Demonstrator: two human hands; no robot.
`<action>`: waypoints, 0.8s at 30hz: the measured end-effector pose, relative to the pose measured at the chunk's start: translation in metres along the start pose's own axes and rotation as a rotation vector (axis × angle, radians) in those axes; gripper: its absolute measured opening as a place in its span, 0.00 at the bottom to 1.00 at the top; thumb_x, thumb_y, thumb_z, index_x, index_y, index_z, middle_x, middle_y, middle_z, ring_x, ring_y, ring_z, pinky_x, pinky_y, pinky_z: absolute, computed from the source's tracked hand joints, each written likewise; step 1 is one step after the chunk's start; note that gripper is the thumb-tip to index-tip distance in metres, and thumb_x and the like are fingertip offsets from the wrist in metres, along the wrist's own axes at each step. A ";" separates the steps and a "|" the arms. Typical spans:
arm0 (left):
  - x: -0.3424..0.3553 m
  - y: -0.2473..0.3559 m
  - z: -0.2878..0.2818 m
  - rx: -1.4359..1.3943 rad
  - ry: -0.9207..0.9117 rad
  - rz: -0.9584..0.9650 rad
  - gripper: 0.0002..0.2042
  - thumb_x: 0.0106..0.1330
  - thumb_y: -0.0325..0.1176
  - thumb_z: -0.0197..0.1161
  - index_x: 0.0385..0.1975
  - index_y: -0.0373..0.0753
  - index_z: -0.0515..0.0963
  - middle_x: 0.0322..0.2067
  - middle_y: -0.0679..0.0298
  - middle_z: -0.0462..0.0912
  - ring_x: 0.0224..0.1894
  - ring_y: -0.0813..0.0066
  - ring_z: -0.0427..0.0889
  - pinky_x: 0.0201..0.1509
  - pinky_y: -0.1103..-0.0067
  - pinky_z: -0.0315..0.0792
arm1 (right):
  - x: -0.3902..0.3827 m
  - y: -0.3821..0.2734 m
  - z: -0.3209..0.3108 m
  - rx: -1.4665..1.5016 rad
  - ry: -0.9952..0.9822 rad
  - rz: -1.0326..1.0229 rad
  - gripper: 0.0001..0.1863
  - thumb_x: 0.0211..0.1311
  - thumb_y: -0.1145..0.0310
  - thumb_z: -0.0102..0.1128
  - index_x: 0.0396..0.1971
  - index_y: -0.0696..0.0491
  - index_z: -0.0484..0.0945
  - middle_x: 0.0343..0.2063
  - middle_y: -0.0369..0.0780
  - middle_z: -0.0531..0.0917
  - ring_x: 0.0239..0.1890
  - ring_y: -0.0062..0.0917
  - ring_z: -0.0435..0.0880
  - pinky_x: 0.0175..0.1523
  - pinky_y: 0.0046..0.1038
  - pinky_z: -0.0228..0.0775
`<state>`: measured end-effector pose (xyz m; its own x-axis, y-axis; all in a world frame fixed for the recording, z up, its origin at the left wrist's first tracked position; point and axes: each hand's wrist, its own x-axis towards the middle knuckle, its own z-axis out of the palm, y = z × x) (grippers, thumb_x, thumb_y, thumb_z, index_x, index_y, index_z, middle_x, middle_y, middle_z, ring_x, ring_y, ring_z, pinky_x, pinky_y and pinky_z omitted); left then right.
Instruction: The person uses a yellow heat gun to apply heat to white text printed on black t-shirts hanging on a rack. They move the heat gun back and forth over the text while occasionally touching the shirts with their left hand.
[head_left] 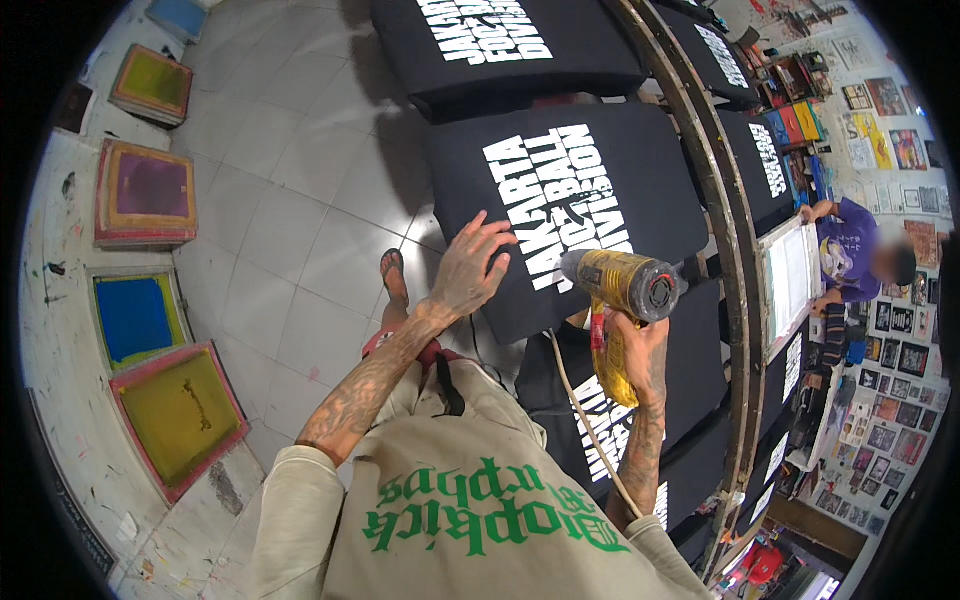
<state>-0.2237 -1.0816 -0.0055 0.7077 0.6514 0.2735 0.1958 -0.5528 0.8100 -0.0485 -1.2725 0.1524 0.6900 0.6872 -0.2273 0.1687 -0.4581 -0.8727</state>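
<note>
A black shirt (640,150) with a white print lies flat on the board in front of me. My right hand (641,355) is wrapped round the handle of a yellow and black heat gun (625,283), whose barrel points left over the lower part of the print. A beige cord (570,385) runs past my right forearm. My left hand (472,265) has its fingers spread at the left edge of the same shirt, beside the print; whether it presses on the cloth I cannot tell. The palm side of both hands is hidden.
More printed black shirts (590,50) lie on boards above and below this one. A long metal rail (728,215) runs along their right side. Beyond it, a person in purple (850,240) holds a framed screen (790,285). Several coloured screens (147,192) lean at the left wall.
</note>
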 end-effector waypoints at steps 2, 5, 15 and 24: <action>0.001 -0.010 0.016 0.093 0.010 0.035 0.18 0.75 0.39 0.55 0.62 0.44 0.74 0.71 0.52 0.66 0.79 0.46 0.53 0.78 0.53 0.56 | 0.003 -0.006 0.006 -0.087 0.015 -0.043 0.21 0.54 0.72 0.68 0.50 0.60 0.81 0.44 0.42 0.87 0.47 0.28 0.86 0.55 0.33 0.76; -0.008 -0.023 0.031 0.194 0.001 0.073 0.26 0.76 0.42 0.53 0.71 0.42 0.65 0.76 0.50 0.56 0.79 0.43 0.49 0.81 0.52 0.46 | 0.003 -0.018 0.008 -0.092 -0.144 -0.043 0.21 0.55 0.71 0.67 0.50 0.60 0.81 0.44 0.43 0.88 0.47 0.29 0.86 0.56 0.33 0.76; -0.014 -0.030 0.036 0.119 0.059 0.087 0.28 0.76 0.46 0.52 0.72 0.41 0.64 0.77 0.52 0.55 0.80 0.50 0.48 0.82 0.55 0.45 | 0.002 -0.016 0.014 -0.069 -0.159 0.029 0.22 0.57 0.71 0.66 0.52 0.61 0.81 0.44 0.45 0.88 0.48 0.30 0.87 0.56 0.34 0.76; -0.014 -0.036 0.040 0.066 0.133 0.129 0.27 0.78 0.49 0.49 0.69 0.39 0.67 0.76 0.51 0.58 0.79 0.50 0.51 0.81 0.54 0.46 | 0.000 -0.015 0.020 -0.013 -0.101 0.013 0.20 0.56 0.73 0.66 0.50 0.61 0.82 0.42 0.44 0.88 0.46 0.29 0.87 0.55 0.33 0.77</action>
<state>-0.2136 -1.0921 -0.0591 0.6349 0.6336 0.4420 0.1568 -0.6659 0.7293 -0.0654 -1.2542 0.1565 0.6176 0.7342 -0.2820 0.1698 -0.4745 -0.8637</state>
